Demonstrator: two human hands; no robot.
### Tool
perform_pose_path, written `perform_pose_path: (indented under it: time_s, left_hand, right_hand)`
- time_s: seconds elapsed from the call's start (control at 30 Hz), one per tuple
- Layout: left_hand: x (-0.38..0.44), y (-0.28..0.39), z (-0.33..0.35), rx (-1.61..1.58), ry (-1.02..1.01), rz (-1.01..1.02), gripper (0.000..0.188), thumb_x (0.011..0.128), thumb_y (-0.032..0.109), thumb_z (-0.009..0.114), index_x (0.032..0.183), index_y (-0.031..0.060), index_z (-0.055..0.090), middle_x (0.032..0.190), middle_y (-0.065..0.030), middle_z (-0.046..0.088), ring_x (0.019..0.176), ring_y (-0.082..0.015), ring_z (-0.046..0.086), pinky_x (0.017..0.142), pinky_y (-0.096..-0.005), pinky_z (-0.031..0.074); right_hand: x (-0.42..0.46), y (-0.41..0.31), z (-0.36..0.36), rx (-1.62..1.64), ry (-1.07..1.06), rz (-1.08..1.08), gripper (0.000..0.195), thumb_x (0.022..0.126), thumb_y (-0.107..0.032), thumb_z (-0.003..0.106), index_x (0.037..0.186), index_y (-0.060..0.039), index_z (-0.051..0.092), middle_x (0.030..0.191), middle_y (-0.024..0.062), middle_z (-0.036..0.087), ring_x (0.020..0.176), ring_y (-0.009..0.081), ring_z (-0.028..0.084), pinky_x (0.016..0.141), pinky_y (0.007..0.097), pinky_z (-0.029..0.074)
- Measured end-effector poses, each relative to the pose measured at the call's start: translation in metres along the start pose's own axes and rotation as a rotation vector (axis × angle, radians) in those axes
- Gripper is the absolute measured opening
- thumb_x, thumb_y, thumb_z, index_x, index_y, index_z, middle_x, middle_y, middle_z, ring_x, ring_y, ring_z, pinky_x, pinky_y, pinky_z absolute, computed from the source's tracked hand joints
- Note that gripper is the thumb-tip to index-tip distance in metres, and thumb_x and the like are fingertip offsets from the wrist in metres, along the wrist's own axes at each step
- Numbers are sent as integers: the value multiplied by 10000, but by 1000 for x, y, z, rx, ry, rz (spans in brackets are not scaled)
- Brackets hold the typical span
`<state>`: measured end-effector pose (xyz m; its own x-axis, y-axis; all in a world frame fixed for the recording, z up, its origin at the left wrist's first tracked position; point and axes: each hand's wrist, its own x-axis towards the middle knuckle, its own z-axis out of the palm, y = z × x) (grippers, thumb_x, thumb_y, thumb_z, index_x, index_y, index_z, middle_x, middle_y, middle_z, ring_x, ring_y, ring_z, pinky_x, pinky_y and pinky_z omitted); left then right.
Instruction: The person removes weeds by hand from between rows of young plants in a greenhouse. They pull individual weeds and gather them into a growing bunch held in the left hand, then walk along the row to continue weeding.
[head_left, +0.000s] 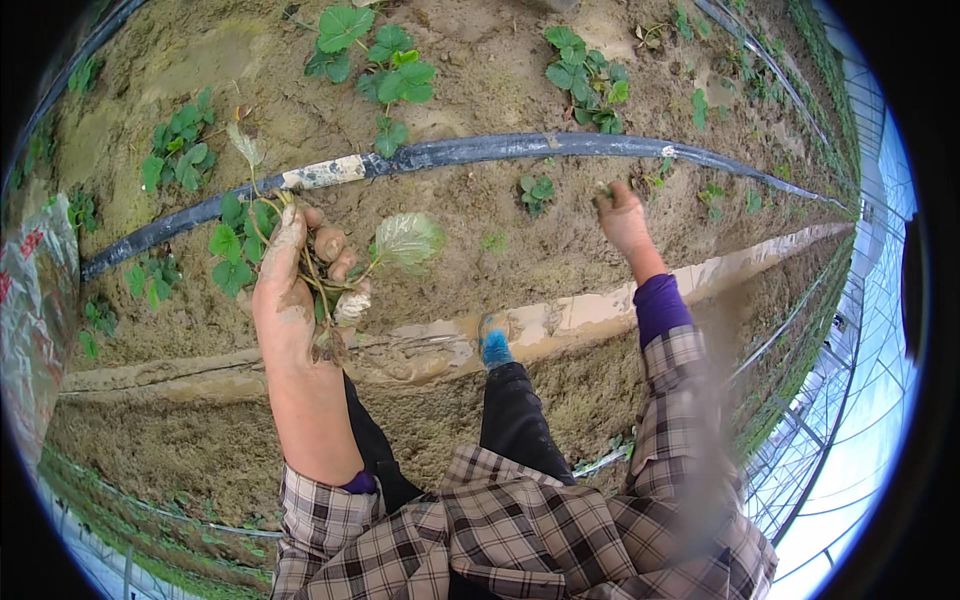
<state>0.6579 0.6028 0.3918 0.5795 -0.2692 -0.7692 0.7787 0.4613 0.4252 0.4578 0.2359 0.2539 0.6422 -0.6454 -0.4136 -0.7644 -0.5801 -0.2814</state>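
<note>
My left hand (300, 262), smeared with mud, is closed around a loose bunch of pulled leaves and stems (319, 289). One broad, mud-coated leaf (409, 238) sticks out to the right of the fingers, and a withered leaf (246, 146) rises above the thumb. Further right, my right hand (624, 217) is just above the soil with its fingers pinched on a small greenish plant piece (604, 190), which is mostly hidden. A small strawberry plant (536, 193) grows to the left of that hand. Another strawberry plant (236, 244) stands beside my left wrist.
A black irrigation hose (480, 150) runs across the raised soil bed, beyond my hands. Larger strawberry plants (405, 79) (585, 79) grow past it. My blue-covered foot (496, 349) is in a muddy, wet furrow (585, 315). A clear plastic bag (37, 300) is at far left.
</note>
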Motion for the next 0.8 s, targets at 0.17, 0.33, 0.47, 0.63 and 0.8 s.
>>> perform_pose_path:
  time_s: [0.17, 0.33, 0.47, 0.63, 0.8]
  left_hand:
    - [7, -8, -5, 6, -45, 3, 178, 885, 250, 487, 942, 82, 498, 695, -6, 439, 569, -108, 436, 419, -277, 375]
    - [2, -6, -4, 39, 10, 3, 174, 886, 247, 487, 942, 83, 503, 694, -2, 439, 570, -110, 435, 417, -280, 373]
    - [3, -9, -2, 21, -10, -14, 173, 886, 248, 489, 942, 85, 505, 693, -2, 438, 572, -111, 436, 416, -280, 375]
    - [4, -9, -2, -5, -16, -20, 166, 884, 246, 492, 934, 88, 504, 691, -3, 435, 574, -112, 431, 417, -277, 378]
    - [6, -9, -4, -2, -42, -13, 159, 883, 243, 492, 926, 90, 499, 688, -1, 430, 574, -108, 425, 420, -270, 382]
  right_hand:
    - [-32, -33, 61, -64, -47, -98, 244, 767, -169, 557, 977, -48, 528, 885, 230, 585, 859, 386, 556, 761, 419, 442]
    - [-25, -68, 52, -269, -188, -50, 272, 760, -213, 572, 977, -54, 536, 932, 205, 589, 904, 347, 557, 781, 412, 444]
    - [-7, -64, 41, -421, -326, -85, 264, 752, -154, 568, 991, -47, 534, 935, 200, 584, 911, 350, 550, 773, 412, 443]
    - [-1, -59, 49, -342, -291, -88, 266, 736, -131, 567, 982, -33, 536, 924, 215, 586, 914, 353, 550, 790, 398, 443]
    - [-1, -55, 52, -178, -321, 16, 290, 731, -148, 572, 992, -23, 549, 961, 216, 583, 940, 351, 547, 820, 385, 438]
